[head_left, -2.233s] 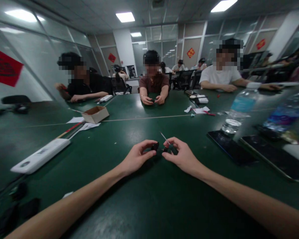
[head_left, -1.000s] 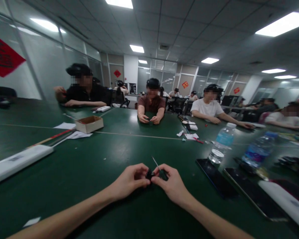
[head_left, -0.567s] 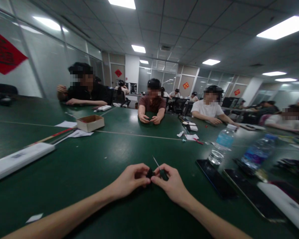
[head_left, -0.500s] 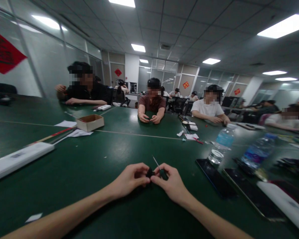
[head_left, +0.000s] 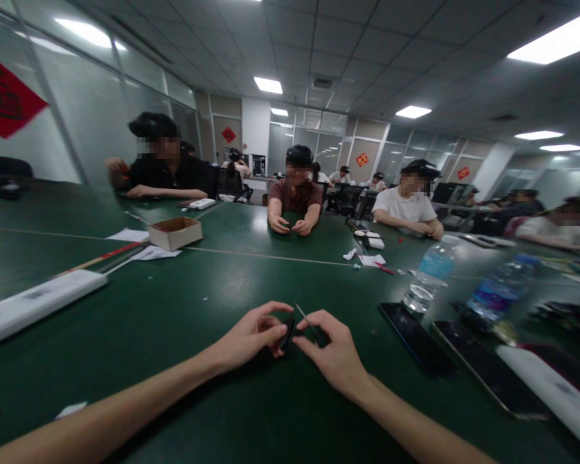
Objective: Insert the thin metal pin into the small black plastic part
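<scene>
My left hand (head_left: 258,333) is closed on a small black part (head_left: 287,335), pinched between thumb and fingers with the index finger lifted over it. What kind of part it is cannot be made out. My right hand (head_left: 332,341) holds a small screwdriver (head_left: 321,336) with a dark green handle tucked inside the curled fingers. Its thin metal shaft (head_left: 301,314) points up and to the left. The right thumb and index fingertips sit just beside the black part, with a narrow gap between. Both hands are above the green table (head_left: 232,399).
A small cardboard box (head_left: 176,235) and a white power strip (head_left: 43,306) lie to the left. On the right are phones (head_left: 415,338), two water bottles (head_left: 425,277) and a white device (head_left: 548,393). Several people sit around the table; one person (head_left: 297,200) sits opposite.
My hands have drawn slightly apart. The black part has tilted more upright in the left hand, and the left index finger has lifted. The right fingertips have come away from it.
</scene>
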Motion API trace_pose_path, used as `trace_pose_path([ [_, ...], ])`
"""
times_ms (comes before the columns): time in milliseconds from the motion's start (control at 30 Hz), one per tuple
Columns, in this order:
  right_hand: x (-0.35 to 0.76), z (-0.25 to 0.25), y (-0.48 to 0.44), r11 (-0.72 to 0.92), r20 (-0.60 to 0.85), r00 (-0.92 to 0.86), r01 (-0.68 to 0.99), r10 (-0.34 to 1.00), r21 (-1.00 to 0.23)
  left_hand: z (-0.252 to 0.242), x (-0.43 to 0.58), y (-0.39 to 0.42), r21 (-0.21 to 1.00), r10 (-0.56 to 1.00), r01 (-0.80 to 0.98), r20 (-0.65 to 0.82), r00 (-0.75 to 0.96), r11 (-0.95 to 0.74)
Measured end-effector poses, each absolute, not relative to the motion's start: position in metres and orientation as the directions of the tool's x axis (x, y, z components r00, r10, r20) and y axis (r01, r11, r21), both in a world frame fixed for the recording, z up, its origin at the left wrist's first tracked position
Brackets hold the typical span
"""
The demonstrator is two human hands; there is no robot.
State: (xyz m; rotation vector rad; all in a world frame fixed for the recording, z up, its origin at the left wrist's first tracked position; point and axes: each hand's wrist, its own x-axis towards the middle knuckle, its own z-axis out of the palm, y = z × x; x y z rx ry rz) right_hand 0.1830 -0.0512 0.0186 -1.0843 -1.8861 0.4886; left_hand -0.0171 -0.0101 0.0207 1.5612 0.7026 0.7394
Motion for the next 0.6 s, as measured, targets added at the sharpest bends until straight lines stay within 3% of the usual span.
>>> trace_pose_path([
  [133,0.183,0.004,-0.052,0.720,0.554,-0.465,0.515,0.690,-0.465,0.014,-0.018,-0.006,0.991,0.747,0.041,0.069,0.661,-0.127],
  [233,0.184,-0.005,-0.052,0.759,0.540,-0.542,0.541,0.644,-0.362,0.010,-0.019,-0.004,0.986,0.725,0.076,0.056,0.686,-0.148],
  [600,0.185,0.001,-0.056,0.775,0.534,-0.579,0.569,0.616,-0.277,0.020,-0.016,-0.012,0.923,0.723,0.259,0.029,0.691,-0.284],
])
